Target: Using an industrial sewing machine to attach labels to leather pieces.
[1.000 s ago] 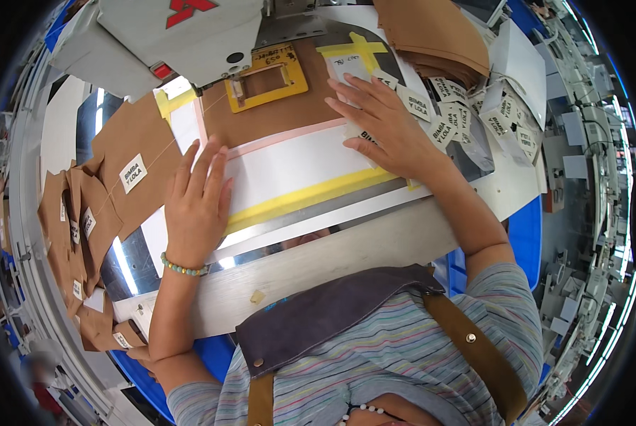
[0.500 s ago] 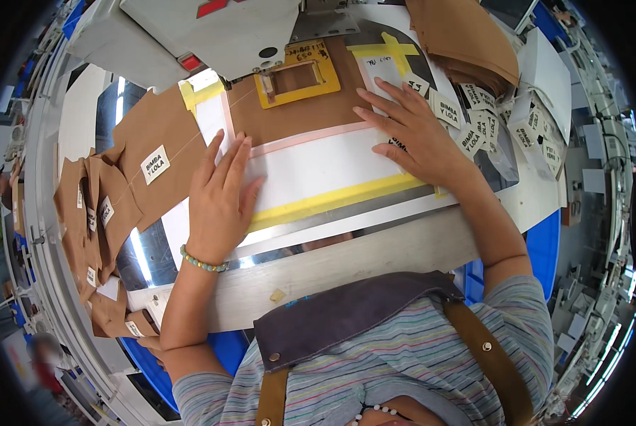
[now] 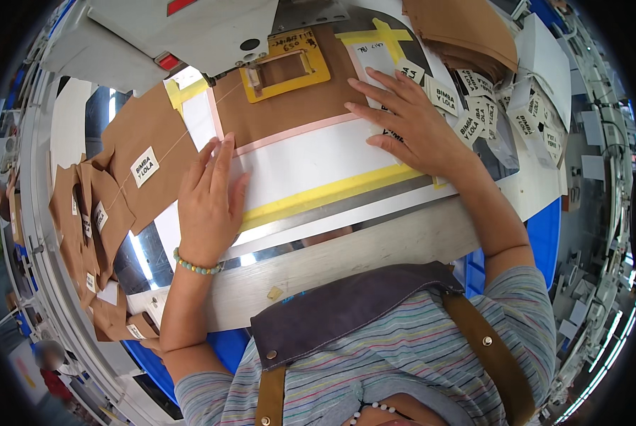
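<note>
Scene slid slightly left since the earlier view, both hands with it; I note left hand (image 3: 208, 207), fingers nearly together, and right hand (image 3: 423, 133), fingers spread, pinching nothing over the pink-edged white template (image 3: 303, 165), presumably steadying the brown panel (image 3: 289, 115), upper centre, beneath the yellow frame (image 3: 320, 67).

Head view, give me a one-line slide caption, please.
Left hand and right hand, both open, at a brown sheet with a yellow frame over it.

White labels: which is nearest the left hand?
The label on the flat brown piece just left of the left hand; others lie farther off, some by the right hand.
</note>
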